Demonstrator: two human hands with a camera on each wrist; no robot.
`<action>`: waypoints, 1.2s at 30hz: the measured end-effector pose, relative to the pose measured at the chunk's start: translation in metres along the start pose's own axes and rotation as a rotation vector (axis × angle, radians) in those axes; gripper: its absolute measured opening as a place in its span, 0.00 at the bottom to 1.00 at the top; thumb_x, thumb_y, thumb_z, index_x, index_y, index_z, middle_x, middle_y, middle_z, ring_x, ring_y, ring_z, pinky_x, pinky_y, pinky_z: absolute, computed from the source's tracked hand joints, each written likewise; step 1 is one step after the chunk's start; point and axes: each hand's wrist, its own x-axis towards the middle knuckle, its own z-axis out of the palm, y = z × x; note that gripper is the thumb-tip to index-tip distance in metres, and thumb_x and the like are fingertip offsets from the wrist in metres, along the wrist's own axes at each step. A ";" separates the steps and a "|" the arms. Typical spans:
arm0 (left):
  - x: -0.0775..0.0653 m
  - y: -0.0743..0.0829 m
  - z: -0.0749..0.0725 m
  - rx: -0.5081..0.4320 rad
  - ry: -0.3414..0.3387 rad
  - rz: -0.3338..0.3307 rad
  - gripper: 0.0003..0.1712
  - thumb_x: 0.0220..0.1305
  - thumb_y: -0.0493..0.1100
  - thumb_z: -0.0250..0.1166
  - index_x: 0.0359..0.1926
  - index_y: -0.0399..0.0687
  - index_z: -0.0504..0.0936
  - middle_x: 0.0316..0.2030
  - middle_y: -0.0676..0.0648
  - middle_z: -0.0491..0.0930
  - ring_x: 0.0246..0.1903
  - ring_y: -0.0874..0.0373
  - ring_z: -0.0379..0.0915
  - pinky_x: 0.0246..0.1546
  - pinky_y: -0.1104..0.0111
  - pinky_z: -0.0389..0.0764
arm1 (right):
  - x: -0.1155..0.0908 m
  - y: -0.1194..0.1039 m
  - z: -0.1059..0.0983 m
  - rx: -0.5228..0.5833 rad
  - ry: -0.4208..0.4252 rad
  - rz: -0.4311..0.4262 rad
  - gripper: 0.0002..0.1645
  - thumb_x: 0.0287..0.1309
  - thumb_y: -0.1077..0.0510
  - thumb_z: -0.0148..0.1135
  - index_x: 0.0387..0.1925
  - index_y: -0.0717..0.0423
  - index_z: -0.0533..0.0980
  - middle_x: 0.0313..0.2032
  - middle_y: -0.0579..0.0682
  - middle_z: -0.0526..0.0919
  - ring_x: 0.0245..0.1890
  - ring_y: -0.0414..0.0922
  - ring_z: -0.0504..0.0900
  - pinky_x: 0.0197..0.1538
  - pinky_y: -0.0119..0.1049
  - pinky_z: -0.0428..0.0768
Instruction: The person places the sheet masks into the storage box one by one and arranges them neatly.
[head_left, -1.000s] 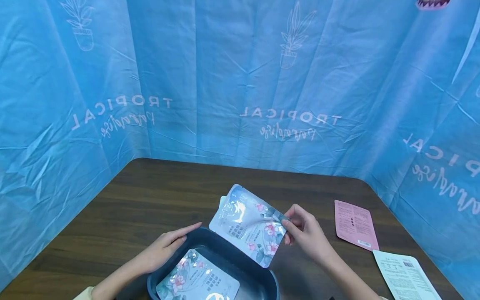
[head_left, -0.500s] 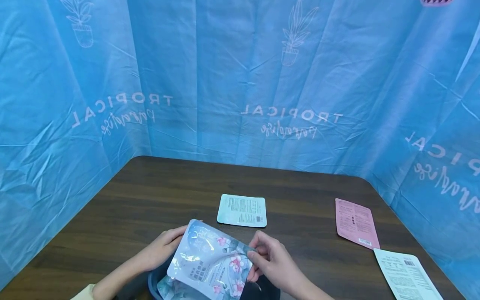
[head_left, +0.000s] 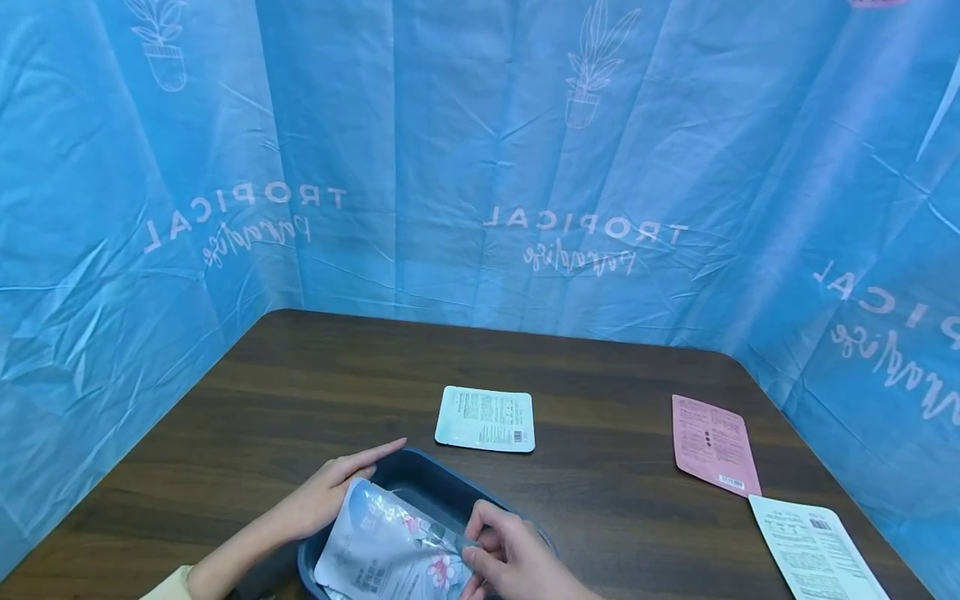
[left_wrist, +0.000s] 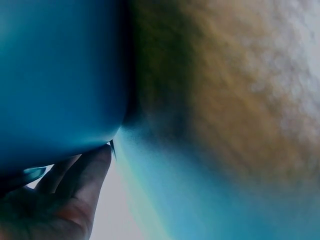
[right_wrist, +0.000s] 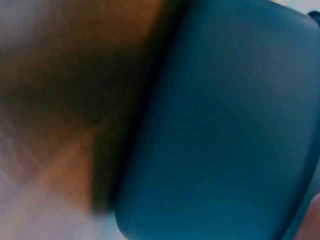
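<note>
My right hand (head_left: 513, 557) pinches the edge of a pale blue sheet mask packet (head_left: 367, 546) with pink flowers. The packet hangs tilted inside a dark blue plastic basin (head_left: 423, 477). A second floral packet in the basin is almost wholly covered by it. My left hand (head_left: 322, 500) holds the basin's far left rim, the index finger stretched out along it. From the left wrist, those fingers (left_wrist: 82, 175) show against the smooth basin wall (left_wrist: 60, 75). The right wrist view holds mostly the basin's outer side (right_wrist: 225, 125), with a bit of finger at the right edge.
On the dark wooden table (head_left: 300, 392), a mint packet (head_left: 485, 419) lies beyond the basin. Toward the right edge lie a pink packet (head_left: 714, 444) and another mint packet (head_left: 817, 546), their corners meeting. Blue printed curtains (head_left: 450, 150) enclose the table's back and sides.
The right hand has brought the floral packet left and down from above the table into the basin, uncovering the mint packet behind. The left hand stays at the rim.
</note>
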 end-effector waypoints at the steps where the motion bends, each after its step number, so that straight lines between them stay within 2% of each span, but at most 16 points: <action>1: 0.000 0.000 0.000 0.008 0.006 0.004 0.24 0.74 0.37 0.42 0.68 0.40 0.61 0.51 0.39 0.74 0.49 0.44 0.67 0.43 0.65 0.68 | 0.000 0.001 0.001 -0.010 -0.003 0.010 0.06 0.63 0.70 0.52 0.32 0.59 0.67 0.20 0.55 0.80 0.22 0.43 0.83 0.28 0.33 0.80; 3: 0.000 0.001 0.001 0.026 0.014 0.009 0.24 0.74 0.36 0.43 0.68 0.39 0.62 0.57 0.39 0.70 0.49 0.44 0.67 0.42 0.66 0.68 | 0.000 0.002 0.002 -0.025 -0.010 0.031 0.06 0.63 0.69 0.52 0.32 0.58 0.67 0.20 0.52 0.81 0.22 0.42 0.83 0.28 0.33 0.80; 5: 0.001 0.000 0.001 0.022 0.015 0.006 0.24 0.74 0.36 0.42 0.68 0.39 0.62 0.56 0.39 0.71 0.48 0.43 0.67 0.42 0.66 0.66 | 0.001 0.003 0.003 -0.056 -0.013 0.048 0.06 0.63 0.69 0.52 0.32 0.57 0.67 0.20 0.49 0.81 0.21 0.40 0.82 0.28 0.31 0.80; 6: 0.001 0.000 0.001 0.022 0.016 0.010 0.24 0.74 0.36 0.42 0.68 0.39 0.62 0.59 0.39 0.69 0.49 0.43 0.66 0.41 0.66 0.66 | 0.002 0.003 0.004 -0.067 -0.015 0.052 0.07 0.63 0.70 0.52 0.32 0.57 0.67 0.20 0.48 0.82 0.21 0.40 0.82 0.28 0.31 0.80; 7: 0.001 -0.001 0.001 0.022 0.016 0.004 0.24 0.74 0.37 0.42 0.68 0.39 0.62 0.56 0.38 0.71 0.46 0.45 0.68 0.42 0.66 0.66 | 0.002 0.003 0.004 -0.083 -0.019 0.051 0.07 0.62 0.70 0.52 0.32 0.57 0.67 0.20 0.48 0.82 0.21 0.39 0.82 0.28 0.31 0.80; 9: 0.001 -0.001 0.001 0.023 0.018 -0.003 0.24 0.74 0.37 0.42 0.68 0.40 0.62 0.56 0.39 0.71 0.46 0.45 0.69 0.42 0.66 0.66 | 0.004 0.002 0.005 -0.124 -0.029 0.069 0.08 0.62 0.71 0.52 0.32 0.56 0.68 0.21 0.46 0.81 0.21 0.38 0.81 0.29 0.29 0.79; 13: 0.001 -0.002 0.001 0.036 0.021 -0.010 0.24 0.74 0.38 0.42 0.68 0.41 0.62 0.60 0.40 0.69 0.47 0.46 0.68 0.43 0.67 0.65 | 0.006 0.001 0.005 -0.276 -0.075 0.047 0.09 0.62 0.70 0.54 0.32 0.54 0.68 0.21 0.40 0.78 0.20 0.33 0.77 0.30 0.26 0.76; 14: 0.001 -0.002 0.001 0.034 0.022 -0.006 0.24 0.74 0.38 0.42 0.68 0.40 0.62 0.63 0.41 0.65 0.50 0.45 0.66 0.43 0.67 0.65 | 0.007 0.001 0.006 -0.320 -0.087 0.036 0.09 0.62 0.69 0.54 0.33 0.53 0.68 0.21 0.38 0.77 0.20 0.32 0.75 0.30 0.26 0.75; 17: 0.002 -0.003 0.001 0.032 0.017 -0.003 0.24 0.74 0.38 0.42 0.68 0.39 0.61 0.64 0.41 0.63 0.55 0.46 0.64 0.48 0.70 0.65 | 0.009 0.001 0.007 -0.462 -0.112 -0.013 0.09 0.62 0.68 0.55 0.33 0.52 0.68 0.21 0.35 0.71 0.20 0.31 0.71 0.29 0.24 0.72; 22: 0.003 -0.004 0.001 0.043 0.024 0.011 0.24 0.74 0.37 0.42 0.68 0.38 0.62 0.64 0.41 0.63 0.60 0.49 0.61 0.53 0.71 0.64 | 0.010 -0.001 0.012 -0.740 -0.112 -0.061 0.08 0.62 0.66 0.56 0.32 0.50 0.68 0.19 0.35 0.64 0.18 0.29 0.69 0.25 0.22 0.70; 26: 0.003 -0.003 0.001 0.053 0.033 0.017 0.23 0.74 0.37 0.42 0.67 0.39 0.62 0.64 0.43 0.63 0.62 0.52 0.58 0.57 0.72 0.62 | 0.011 -0.002 0.015 -0.840 -0.098 -0.067 0.07 0.63 0.65 0.56 0.34 0.51 0.69 0.16 0.37 0.61 0.15 0.28 0.68 0.22 0.20 0.69; 31: 0.003 -0.002 0.001 0.058 0.031 0.043 0.23 0.74 0.36 0.42 0.67 0.37 0.62 0.64 0.40 0.63 0.62 0.47 0.59 0.57 0.73 0.61 | 0.015 -0.002 0.015 -0.923 -0.102 -0.048 0.06 0.62 0.64 0.57 0.35 0.51 0.71 0.14 0.37 0.62 0.13 0.27 0.66 0.20 0.19 0.68; 34: 0.003 -0.001 0.002 0.066 0.029 0.042 0.23 0.75 0.38 0.42 0.67 0.37 0.62 0.64 0.40 0.63 0.63 0.44 0.56 0.58 0.71 0.60 | 0.019 0.000 0.018 -0.988 -0.151 0.007 0.04 0.61 0.62 0.59 0.38 0.52 0.73 0.16 0.36 0.67 0.15 0.26 0.68 0.24 0.18 0.71; 36: 0.003 -0.001 0.002 0.072 0.027 0.032 0.23 0.75 0.39 0.42 0.67 0.37 0.62 0.64 0.40 0.63 0.63 0.43 0.56 0.59 0.68 0.61 | 0.022 0.001 0.019 -1.046 -0.196 0.014 0.05 0.61 0.60 0.60 0.39 0.52 0.75 0.17 0.35 0.70 0.15 0.26 0.68 0.26 0.18 0.72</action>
